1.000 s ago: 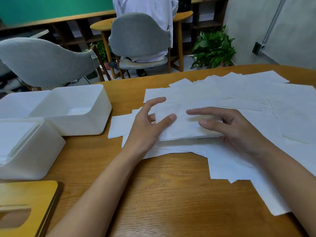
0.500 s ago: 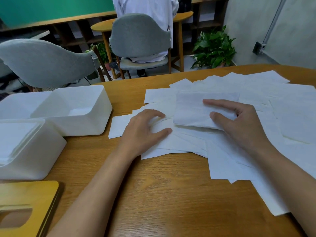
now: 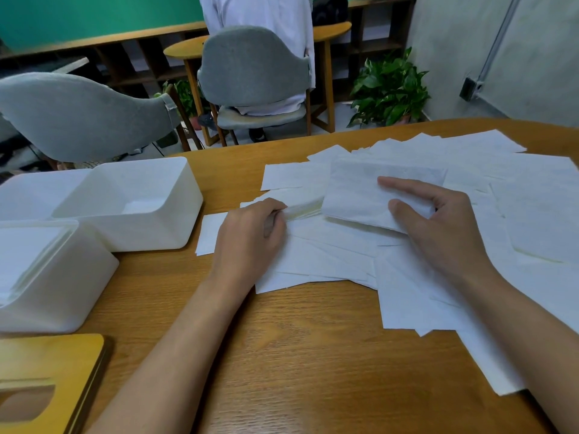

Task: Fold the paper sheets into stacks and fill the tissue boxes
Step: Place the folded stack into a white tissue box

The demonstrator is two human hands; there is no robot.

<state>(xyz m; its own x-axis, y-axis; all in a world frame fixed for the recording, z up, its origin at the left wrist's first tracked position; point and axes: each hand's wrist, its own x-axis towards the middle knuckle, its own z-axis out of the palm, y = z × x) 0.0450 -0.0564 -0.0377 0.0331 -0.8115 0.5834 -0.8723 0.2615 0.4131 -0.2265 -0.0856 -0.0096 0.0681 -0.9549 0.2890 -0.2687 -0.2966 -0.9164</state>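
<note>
Several white paper sheets [image 3: 517,189] lie spread and overlapping over the right half of the wooden table [image 3: 297,355]. My right hand [image 3: 438,223] pinches a folded stack of sheets [image 3: 357,195], thumb on top and fingers along its right end, holding it just above the pile. My left hand [image 3: 250,236] is curled, its fingertips gripping the edge of a thin bundle of sheets [image 3: 304,208] at the pile's left side. One empty white tissue box [image 3: 138,208] stands at the left. Nearer me, a second white box [image 3: 47,277] holds stacked sheets.
A yellow wooden box lid [image 3: 40,383] with an oval slot lies at the near left corner. Two grey chairs [image 3: 78,117] stand beyond the table's far edge, a person in white behind one. A potted plant [image 3: 388,89] is at the back right.
My right hand has lifted the folded stack and carried it away from me and rightward. My left hand has closed from spread fingers into a curl on the sheets' left edge.
</note>
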